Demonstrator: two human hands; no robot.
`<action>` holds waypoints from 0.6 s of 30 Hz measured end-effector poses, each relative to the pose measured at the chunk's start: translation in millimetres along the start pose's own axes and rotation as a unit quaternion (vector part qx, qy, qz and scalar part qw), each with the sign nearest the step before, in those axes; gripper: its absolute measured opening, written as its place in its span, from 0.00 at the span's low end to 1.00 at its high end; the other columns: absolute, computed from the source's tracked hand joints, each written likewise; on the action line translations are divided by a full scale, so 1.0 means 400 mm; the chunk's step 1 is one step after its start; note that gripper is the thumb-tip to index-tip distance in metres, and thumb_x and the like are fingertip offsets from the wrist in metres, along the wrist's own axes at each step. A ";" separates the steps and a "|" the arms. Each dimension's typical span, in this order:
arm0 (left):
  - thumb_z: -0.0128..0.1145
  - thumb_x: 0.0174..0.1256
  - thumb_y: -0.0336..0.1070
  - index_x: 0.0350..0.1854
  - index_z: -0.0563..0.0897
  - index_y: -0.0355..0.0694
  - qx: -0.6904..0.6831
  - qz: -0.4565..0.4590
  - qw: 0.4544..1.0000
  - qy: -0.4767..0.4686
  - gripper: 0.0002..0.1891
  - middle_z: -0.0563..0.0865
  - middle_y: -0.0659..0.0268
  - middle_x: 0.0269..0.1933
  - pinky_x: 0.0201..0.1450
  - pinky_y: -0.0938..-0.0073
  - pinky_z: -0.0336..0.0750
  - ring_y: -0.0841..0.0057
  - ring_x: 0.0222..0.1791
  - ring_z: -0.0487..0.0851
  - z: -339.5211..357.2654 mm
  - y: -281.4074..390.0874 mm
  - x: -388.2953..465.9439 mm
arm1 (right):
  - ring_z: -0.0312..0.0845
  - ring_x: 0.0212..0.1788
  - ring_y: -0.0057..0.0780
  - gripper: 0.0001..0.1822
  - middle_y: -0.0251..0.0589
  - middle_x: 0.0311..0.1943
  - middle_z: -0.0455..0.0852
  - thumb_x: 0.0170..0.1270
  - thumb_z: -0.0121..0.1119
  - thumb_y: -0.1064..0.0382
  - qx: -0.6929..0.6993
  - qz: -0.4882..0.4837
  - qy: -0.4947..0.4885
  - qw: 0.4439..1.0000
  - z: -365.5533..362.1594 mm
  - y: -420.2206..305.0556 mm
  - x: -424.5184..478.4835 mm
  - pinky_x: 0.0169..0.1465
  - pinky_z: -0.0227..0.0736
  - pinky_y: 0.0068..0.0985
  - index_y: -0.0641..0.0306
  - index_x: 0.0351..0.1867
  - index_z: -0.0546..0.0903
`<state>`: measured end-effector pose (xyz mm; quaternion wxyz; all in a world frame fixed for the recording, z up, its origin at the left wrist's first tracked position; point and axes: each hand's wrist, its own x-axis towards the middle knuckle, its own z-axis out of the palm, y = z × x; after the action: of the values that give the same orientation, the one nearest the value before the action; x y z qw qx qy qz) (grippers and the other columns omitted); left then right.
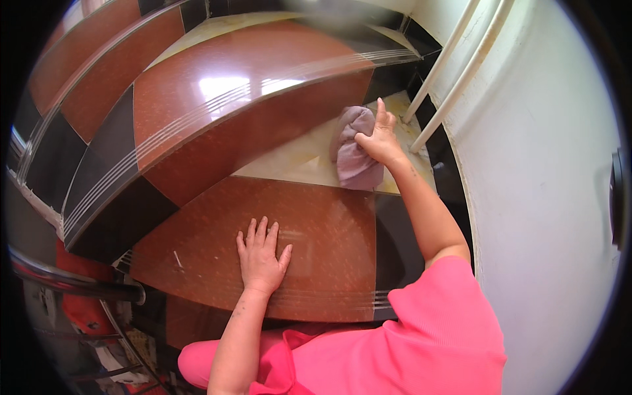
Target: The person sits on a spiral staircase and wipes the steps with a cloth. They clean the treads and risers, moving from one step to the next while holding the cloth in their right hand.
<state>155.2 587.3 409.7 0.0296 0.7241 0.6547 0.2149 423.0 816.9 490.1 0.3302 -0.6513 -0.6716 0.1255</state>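
Observation:
My right hand [384, 139] rests on a crumpled greyish-purple cloth [359, 160], the thumb across it and one finger stretched out past its edge. Under the cloth is the cream tile part of a stair tread [286, 160], close to the foot of the step above. My left hand [261, 259] lies palm down with fingers spread on the red tile [326, 232] of the same tread, holding nothing. A small white sliver [178, 260] lies to the left of that hand.
Two white pipes [456, 91] rise beside the white wall [538, 187] on the right. A higher red-and-black tiled step [247, 74] curves across the upper part. At lower left are a metal rail [74, 284] and red items [86, 306] beyond it.

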 end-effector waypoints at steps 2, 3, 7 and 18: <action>0.58 0.63 0.49 0.62 0.74 0.41 0.004 0.002 1.000 0.000 0.28 0.68 0.57 0.69 0.73 0.47 0.48 0.58 0.72 0.59 0.003 0.005 0.000 | 0.50 0.73 0.49 0.52 0.53 0.74 0.47 0.50 0.63 0.46 -0.105 0.025 -0.032 0.994 0.034 0.055 -0.004 0.71 0.48 0.51 0.46 0.75 0.47; 0.58 0.63 0.49 0.62 0.74 0.41 0.001 0.007 1.000 0.002 0.28 0.68 0.57 0.69 0.73 0.47 0.48 0.58 0.72 0.59 0.005 0.008 0.002 | 0.45 0.75 0.49 0.52 0.51 0.76 0.43 0.51 0.63 0.45 -0.156 0.039 -0.049 0.986 0.057 0.086 -0.007 0.71 0.47 0.53 0.46 0.76 0.48; 0.57 0.63 0.50 0.62 0.74 0.41 -0.005 0.014 1.000 0.008 0.28 0.69 0.57 0.69 0.73 0.47 0.48 0.58 0.72 0.60 0.012 0.009 0.007 | 0.47 0.75 0.46 0.43 0.46 0.74 0.52 0.52 0.61 0.40 -0.179 0.036 -0.065 0.981 0.115 0.112 -0.032 0.70 0.49 0.52 0.44 0.71 0.62; 0.55 0.65 0.52 0.63 0.74 0.42 0.006 0.005 1.000 0.010 0.28 0.69 0.57 0.69 0.73 0.49 0.48 0.59 0.72 0.59 0.014 0.002 0.001 | 0.72 0.37 0.20 0.13 0.31 0.37 0.78 0.56 0.54 0.68 0.403 0.058 0.069 0.911 -0.090 0.340 -0.078 0.43 0.72 0.21 0.60 0.45 0.77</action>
<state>158.0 588.8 405.1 0.0172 0.7254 0.6526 0.2183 550.6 794.1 426.9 0.6022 -0.5076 -0.5008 0.3590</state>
